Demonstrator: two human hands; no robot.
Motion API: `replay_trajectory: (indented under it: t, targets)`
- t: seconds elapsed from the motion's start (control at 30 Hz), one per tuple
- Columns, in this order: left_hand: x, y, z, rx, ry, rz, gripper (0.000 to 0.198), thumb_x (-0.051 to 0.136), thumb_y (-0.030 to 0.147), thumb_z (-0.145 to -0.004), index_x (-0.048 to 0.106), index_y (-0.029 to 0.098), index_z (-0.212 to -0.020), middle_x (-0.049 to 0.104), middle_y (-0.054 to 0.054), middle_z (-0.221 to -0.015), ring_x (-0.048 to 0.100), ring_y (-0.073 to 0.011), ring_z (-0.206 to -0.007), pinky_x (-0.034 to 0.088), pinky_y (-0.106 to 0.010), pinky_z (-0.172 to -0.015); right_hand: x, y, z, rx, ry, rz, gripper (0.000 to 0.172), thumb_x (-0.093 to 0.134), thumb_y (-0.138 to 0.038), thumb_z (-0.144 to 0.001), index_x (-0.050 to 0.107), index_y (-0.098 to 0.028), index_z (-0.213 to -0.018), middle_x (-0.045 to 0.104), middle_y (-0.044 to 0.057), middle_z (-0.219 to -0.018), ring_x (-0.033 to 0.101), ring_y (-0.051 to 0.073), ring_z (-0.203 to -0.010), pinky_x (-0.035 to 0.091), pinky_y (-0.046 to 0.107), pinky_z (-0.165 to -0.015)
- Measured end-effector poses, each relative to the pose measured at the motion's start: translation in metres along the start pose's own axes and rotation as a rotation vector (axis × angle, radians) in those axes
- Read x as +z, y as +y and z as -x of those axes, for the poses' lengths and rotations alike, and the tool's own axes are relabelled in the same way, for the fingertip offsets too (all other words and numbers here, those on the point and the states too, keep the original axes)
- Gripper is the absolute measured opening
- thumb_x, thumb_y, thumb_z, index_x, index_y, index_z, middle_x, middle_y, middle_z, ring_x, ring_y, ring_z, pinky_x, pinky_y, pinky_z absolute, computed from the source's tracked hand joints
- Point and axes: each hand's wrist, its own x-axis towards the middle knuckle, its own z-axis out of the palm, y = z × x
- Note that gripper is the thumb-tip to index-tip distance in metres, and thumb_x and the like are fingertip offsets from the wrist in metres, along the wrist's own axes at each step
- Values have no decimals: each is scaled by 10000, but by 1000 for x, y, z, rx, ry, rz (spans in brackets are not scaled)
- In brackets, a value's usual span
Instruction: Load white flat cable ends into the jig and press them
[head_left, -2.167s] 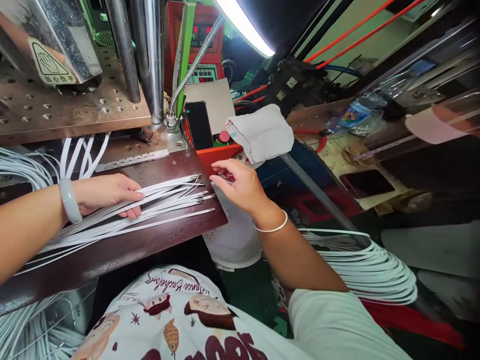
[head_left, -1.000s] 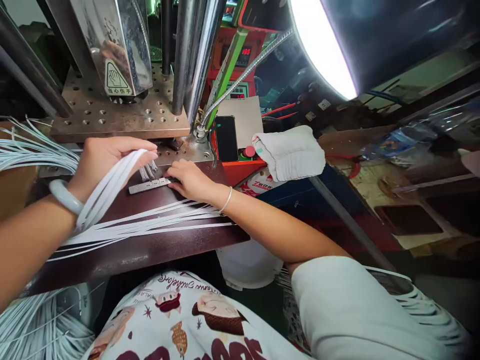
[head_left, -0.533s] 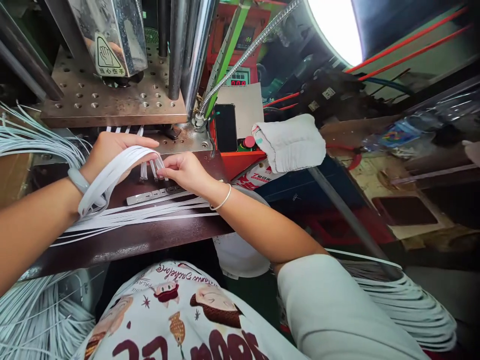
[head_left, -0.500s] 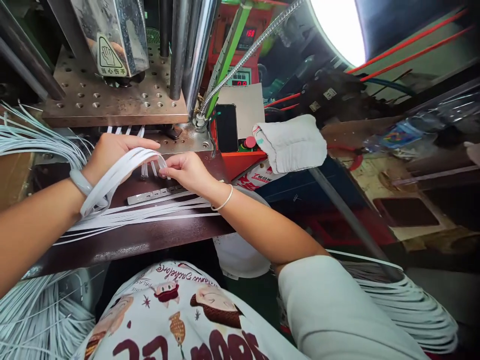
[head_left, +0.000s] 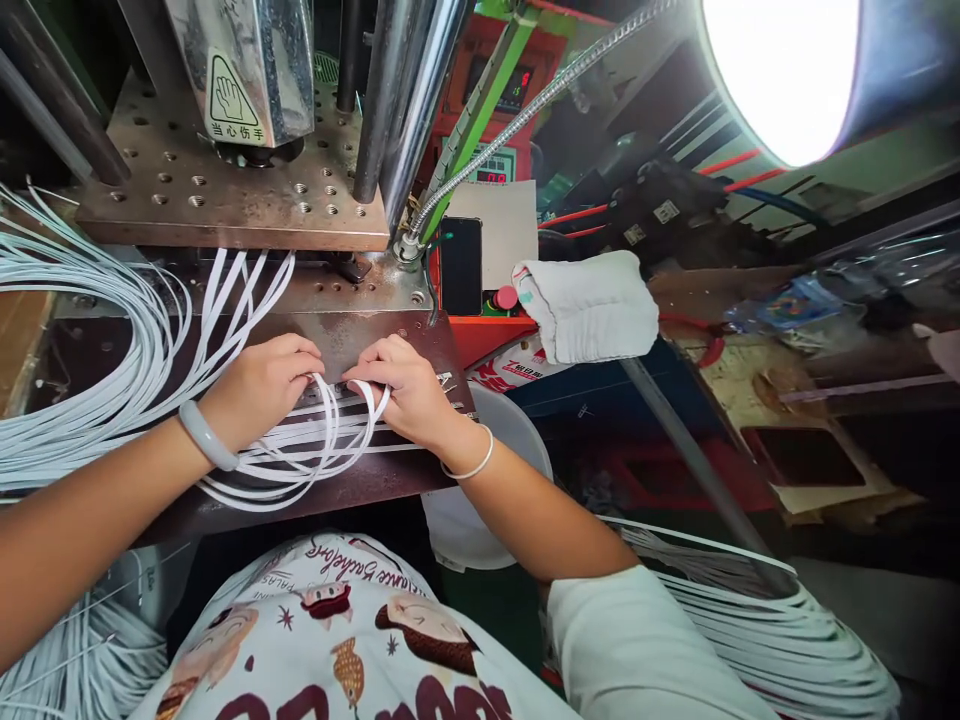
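My left hand (head_left: pixel 262 385) and my right hand (head_left: pixel 401 385) rest side by side on the dark brown work plate (head_left: pixel 420 345) in front of the press. Both are closed on the ends of several flat white cables (head_left: pixel 315 470), which bend in loops toward me below the hands. The cable tips and the metal fixture strip lie under my fingers and are mostly hidden. More white cables (head_left: pixel 232 290) run from under the press plate toward my left hand.
The perforated press plate (head_left: pixel 225 200) with steel columns (head_left: pixel 405 100) stands just behind the hands. A big coil of white cables (head_left: pixel 82 340) lies left, another bundle (head_left: pixel 757 630) lower right. A phone (head_left: pixel 460 265), red button (head_left: pixel 507 297) and folded cloth (head_left: pixel 589 305) sit right.
Both hands have dropped from in front of the press onto the work plate, pressing the cable ends down. The cables held by the left hand now loop toward me.
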Motion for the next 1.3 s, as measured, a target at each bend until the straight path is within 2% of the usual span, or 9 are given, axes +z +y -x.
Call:
replay_trajectory:
  t: [0.17, 0.33, 0.53, 0.77, 0.9, 0.97, 1.07, 1.17, 1.3]
  targets:
    - [2, -2, 3, -11, 146, 131, 285, 512, 153, -905, 794, 175, -935, 779, -38, -953, 726, -146, -851, 575, -240, -828, 2, 0, 1, -38, 0, 9, 187, 600, -221, -979, 780, -199, -933, 617, 44, -858, 516, 188, -820, 363, 352, -782]
    - [4, -6, 2, 3, 82, 59, 298, 497, 168, -905, 795, 167, -894, 785, -37, -884, 729, -170, -795, 575, -266, -776, 1, -1, 3, -56, 10, 44, 197, 573, -202, -981, 767, -197, -948, 621, 54, -879, 505, 195, -833, 349, 346, -767]
    - [6, -2, 7, -2, 84, 168, 201, 590, 185, -898, 790, 206, -889, 796, 7, -848, 724, -137, -718, 564, -220, -715, 1, -10, 6, -155, 45, 233, 252, 499, -174, -1002, 733, -173, -909, 633, 75, -872, 462, 207, -825, 311, 358, -744]
    - [4, 11, 7, 253, 90, -181, 291, 465, 115, -936, 748, 166, -891, 787, -37, -857, 726, -197, -770, 561, -387, -923, 6, -9, 7, -167, 72, 202, 234, 499, -168, -995, 706, -168, -887, 652, 83, -878, 503, 207, -827, 350, 354, -739]
    - [6, 24, 8, 411, 82, -307, 341, 411, 59, -951, 718, 129, -819, 766, -89, -818, 716, -213, -739, 570, -392, -854, -2, -3, 7, -71, 117, -67, 135, 549, -209, -980, 677, -171, -967, 680, 69, -889, 587, 189, -831, 450, 326, -752]
    - [6, 24, 11, 435, 103, -283, 342, 401, 46, -949, 730, 112, -883, 769, -98, -849, 718, -211, -765, 578, -373, -854, -9, -2, 7, -43, 167, -134, 112, 567, -208, -975, 667, -182, -931, 699, 60, -877, 613, 179, -810, 475, 322, -761]
    - [3, 18, 17, 374, 86, -290, 357, 392, 46, -943, 733, 80, -1044, 769, -133, -999, 730, -222, -891, 590, -343, -864, -15, 0, 7, -86, 172, -103, 137, 570, -175, -968, 672, -194, -878, 732, 45, -853, 630, 170, -777, 469, 332, -778]
    - [-4, 11, 22, 284, 47, -417, 366, 388, 57, -938, 746, 105, -993, 753, -136, -1001, 724, -259, -924, 596, -367, -815, -16, 1, 8, -140, 132, -25, 157, 558, -147, -961, 681, -192, -875, 749, 37, -838, 626, 170, -761, 437, 336, -761]
    - [-5, 7, 23, 143, 99, -342, 422, 370, 54, -938, 737, 146, -1125, 693, -123, -1207, 704, -217, -1029, 583, -313, -867, -14, 2, 9, -199, 125, 80, 167, 537, -116, -959, 677, -180, -893, 750, 46, -853, 591, 175, -763, 403, 338, -746]
